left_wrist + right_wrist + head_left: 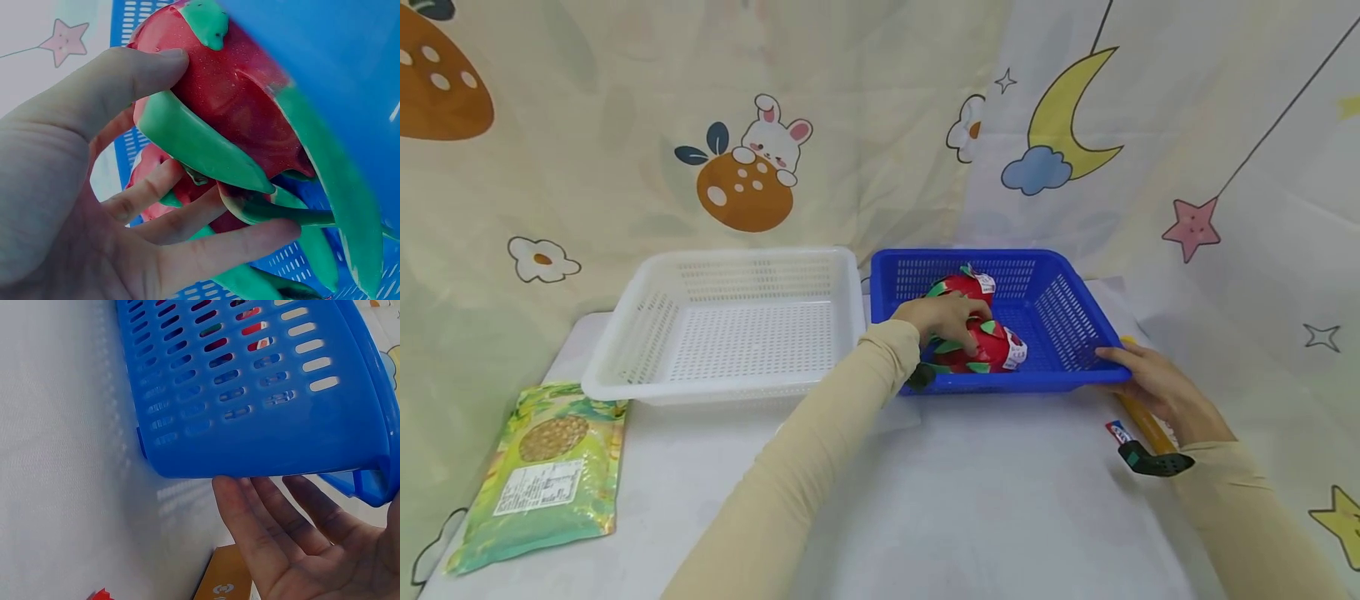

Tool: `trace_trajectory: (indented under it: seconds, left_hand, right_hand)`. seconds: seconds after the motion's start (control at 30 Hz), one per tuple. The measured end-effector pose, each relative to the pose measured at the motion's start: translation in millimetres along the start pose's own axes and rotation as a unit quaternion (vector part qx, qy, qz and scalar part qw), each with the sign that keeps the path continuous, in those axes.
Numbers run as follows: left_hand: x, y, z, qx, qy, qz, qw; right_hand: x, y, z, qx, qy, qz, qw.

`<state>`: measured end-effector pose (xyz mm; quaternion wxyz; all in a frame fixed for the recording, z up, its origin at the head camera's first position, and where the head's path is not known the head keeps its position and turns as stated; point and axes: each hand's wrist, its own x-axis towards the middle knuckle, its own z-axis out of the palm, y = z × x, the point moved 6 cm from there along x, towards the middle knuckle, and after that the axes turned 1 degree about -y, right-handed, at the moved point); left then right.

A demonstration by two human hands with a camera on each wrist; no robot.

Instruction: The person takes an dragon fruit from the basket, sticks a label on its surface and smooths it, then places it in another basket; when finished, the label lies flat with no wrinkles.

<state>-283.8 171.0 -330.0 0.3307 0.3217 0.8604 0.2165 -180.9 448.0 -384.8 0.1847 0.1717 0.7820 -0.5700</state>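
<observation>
Two dragon fruits, red with green scales and white labels, lie in the left half of the blue basket (1030,382). My left hand (943,318) reaches in and grips the nearer dragon fruit (987,348). In the left wrist view, its thumb presses the red skin (231,94) while the other fingers spread around and behind the fruit. Behind that hand sits the farther dragon fruit (973,286), partly covered. At the basket's near right corner, my right hand (1168,390) holds the rim, its fingers (240,515) below the corner in the right wrist view.
A white basket (722,394) stands left of the blue one. At the table's left lies a yellow-green packet (561,475). An orange-yellow box (1150,425) is beneath the right hand, beside a small red-and-blue wrapper (1118,431). Behind the baskets hangs a printed curtain (887,125).
</observation>
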Motion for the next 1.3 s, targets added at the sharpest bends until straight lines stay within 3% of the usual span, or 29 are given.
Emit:
trace_trajectory:
  seconds: [0.17, 0.37, 0.47, 0.57, 0.67, 0.77, 0.9, 1.03, 1.17, 1.3]
  left_hand:
    - [-2.4, -7.0, -1.5, -0.027, 0.002, -0.013, 0.9995]
    - [-8.8, -11.5, -3.5, -0.018, -0.008, -0.022, 0.9996]
    - [-16.9, -9.1, -8.4, 0.029, 0.001, -0.002, 0.9996]
    - [-30.0, -5.4, -15.9, 0.096, 0.033, 0.035, 0.9942]
    - [-51.3, -4.1, -21.3, 0.148, 0.071, 0.063, 0.9844]
    - [-84.1, -3.9, -21.9, 0.186, 0.103, 0.085, 0.9734]
    - [-136.4, -10.8, -15.0, 0.206, 0.151, 0.118, 0.9596]
    - [-180.1, -29.8, -0.8, 0.202, 0.207, 0.144, 0.9463]
    - [-206.3, -54.9, 13.8, 0.194, 0.254, 0.149, 0.9358]
    - [-218.2, -75.2, 24.2, 0.191, 0.273, 0.138, 0.9326]
  right_hand:
    - [7.3, -3, 4, -0.013, -0.008, -0.011, 0.9998]
    - [15.1, -8, 8, -0.018, -0.011, -0.014, 0.9997]
    - [18.8, -12, 8, -0.011, -0.018, -0.013, 0.9997]
    - [21.6, -16, 8, 0.001, -0.024, -0.014, 0.9996]
    - [23.4, -17, 11, 0.014, -0.027, -0.013, 0.9994]
    - [23.2, -14, 12, 0.018, -0.022, -0.007, 0.9996]
    - [20.6, -8, 10, 0.010, 0.000, 0.003, 0.9999]
    - [14.1, -1, 3, 0.021, 0.013, 0.005, 0.9997]
    - [8.2, 6, -7, 0.019, 0.016, 0.012, 0.9996]
    - [2.7, 8, -17, -0.012, 0.026, 0.001, 0.9996]
